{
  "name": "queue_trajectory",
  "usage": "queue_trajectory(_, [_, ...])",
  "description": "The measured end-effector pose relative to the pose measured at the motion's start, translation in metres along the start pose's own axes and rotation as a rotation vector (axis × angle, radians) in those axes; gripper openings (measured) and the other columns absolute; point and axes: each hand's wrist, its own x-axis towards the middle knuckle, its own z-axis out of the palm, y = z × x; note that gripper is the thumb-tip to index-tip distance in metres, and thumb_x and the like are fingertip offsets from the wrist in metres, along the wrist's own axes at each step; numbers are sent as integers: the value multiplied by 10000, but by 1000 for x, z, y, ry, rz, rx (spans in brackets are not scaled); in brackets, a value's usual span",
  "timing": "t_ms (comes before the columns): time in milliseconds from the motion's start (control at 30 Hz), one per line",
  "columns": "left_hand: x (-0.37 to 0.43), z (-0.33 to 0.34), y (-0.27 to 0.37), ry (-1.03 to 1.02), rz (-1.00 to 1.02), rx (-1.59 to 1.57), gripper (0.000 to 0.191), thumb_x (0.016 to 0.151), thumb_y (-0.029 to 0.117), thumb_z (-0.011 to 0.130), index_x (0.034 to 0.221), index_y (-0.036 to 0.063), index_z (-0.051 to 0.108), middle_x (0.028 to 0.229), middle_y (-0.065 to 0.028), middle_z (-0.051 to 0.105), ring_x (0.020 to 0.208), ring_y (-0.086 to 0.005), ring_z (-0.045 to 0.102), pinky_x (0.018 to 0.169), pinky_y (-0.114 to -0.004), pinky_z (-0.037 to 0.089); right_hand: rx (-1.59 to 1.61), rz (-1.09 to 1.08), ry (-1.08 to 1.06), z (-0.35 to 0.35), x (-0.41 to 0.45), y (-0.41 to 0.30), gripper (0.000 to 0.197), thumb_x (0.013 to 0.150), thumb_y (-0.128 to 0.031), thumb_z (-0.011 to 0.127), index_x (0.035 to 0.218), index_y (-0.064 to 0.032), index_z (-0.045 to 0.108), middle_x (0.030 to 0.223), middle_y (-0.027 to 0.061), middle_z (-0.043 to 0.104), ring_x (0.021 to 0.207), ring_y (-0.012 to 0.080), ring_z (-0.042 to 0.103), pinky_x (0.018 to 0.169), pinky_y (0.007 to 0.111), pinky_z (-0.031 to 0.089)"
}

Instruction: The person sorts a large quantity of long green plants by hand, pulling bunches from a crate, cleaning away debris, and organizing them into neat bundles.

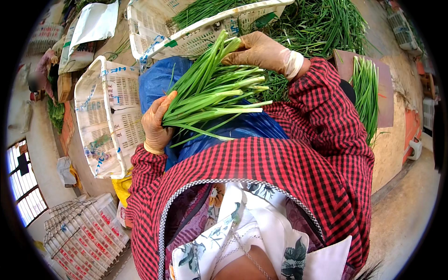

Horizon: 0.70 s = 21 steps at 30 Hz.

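Observation:
My left hand [158, 120], in a tan rubber glove, is closed around the leafy end of a bunch of long green stalks, likely garlic chives [206, 91]. The pale cut ends fan out to the right above my lap. My right hand [259, 50], gloved alike with a white band at the wrist, touches the pale ends of the upper stalks; its fingertips are pinched on them. Blue plastic sheeting [161, 75] covers my lap beneath the bunch. A neat bundle of the same stalks [364, 94] lies on a brown board [385, 105] at my right.
A white plastic crate [120, 140] stands at my left; another [196, 33] with greens is ahead. A large heap of loose stalks [322, 28] lies at the front right. Stacked white crates [87, 234] stand at the lower left. Another person [43, 75] is at the far left.

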Motion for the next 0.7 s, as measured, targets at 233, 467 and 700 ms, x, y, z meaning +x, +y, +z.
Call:
queue_trajectory(233, [1, 4, 6, -19, 17, 44, 517, 696, 128, 743, 1205, 154, 656, 1028, -119, 673, 859, -286, 674, 717, -327, 527, 81, 129, -64, -10, 2, 19, 310, 835, -256, 741, 1021, -9, 716, 876, 36, 710, 789, 108, 625, 732, 268, 506])
queue_trajectory(467, [2, 6, 4, -32, -16, -60, 504, 717, 113, 720, 1213, 90, 634, 1078, -131, 670, 923, -296, 667, 773, -330, 524, 10, 21, 83, -1, -4, 25, 286, 810, -216, 702, 1024, -26, 704, 835, 51, 698, 753, 101, 615, 697, 255, 499])
queue_trajectory(700, [-6, 7, 8, -18, -304, -478, 493, 805, 72, 697, 1272, 30, 545, 1220, -115, 643, 1093, -208, 626, 910, -325, 483, 240, -46, 363, -40, -30, 18, 160, 870, -188, 628, 845, -46, 697, 745, 27, 669, 646, 86, 596, 615, 215, 480])
